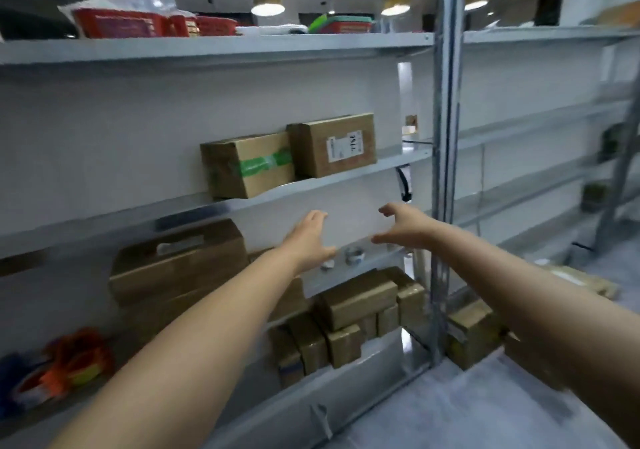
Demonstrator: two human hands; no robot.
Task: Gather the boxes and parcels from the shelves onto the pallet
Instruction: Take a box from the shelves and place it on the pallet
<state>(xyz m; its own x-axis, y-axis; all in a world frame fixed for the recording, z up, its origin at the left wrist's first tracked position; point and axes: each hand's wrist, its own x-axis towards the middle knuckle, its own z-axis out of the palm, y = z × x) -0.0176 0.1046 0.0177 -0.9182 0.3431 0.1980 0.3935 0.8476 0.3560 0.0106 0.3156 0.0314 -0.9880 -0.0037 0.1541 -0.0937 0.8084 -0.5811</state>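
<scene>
Grey metal shelving rack (445, 137) fills the view, several levels, upright post R of centre. Both arms are bare and stretched fwd across the lower half.

Biggest task item: large brown carton (176, 268) w/ a handle cut-out near its top. It sits on a lower shelf at left, blurred and partly behind the left forearm.

On the mid shelf (391, 161), above the hands, two cardboard boxes stand side by side, touching.
- green-taped box (247, 166): plain brown, band of green tape across the front, near corner at the shelf's front edge.
- labelled box (334, 145): just R of it, brown, stands a bit higher, white shipping label w/ dark print on the front face.

Lower down, R of centre, is a pile of small brown boxes (346, 320). They are glossy w/ clear tape and stacked unevenly, some tilted. More brown boxes (474, 331) sit low in the next bay, R of the post, blurred. A flat tan parcel (581, 282) lies on the floor far R.

Top shelf: red baskets (138, 24), partly in clear wrap. Btm left: orange-and-blue bundle (69, 362), too blurred to ID.

The left hand (308, 240) and right hand (401, 227) hang in the air below the two mid-shelf boxes. They are apart from each other, palms turned inward. The fingers (317, 216) on both are straight and spread, released, grasping nothing, on no box.
</scene>
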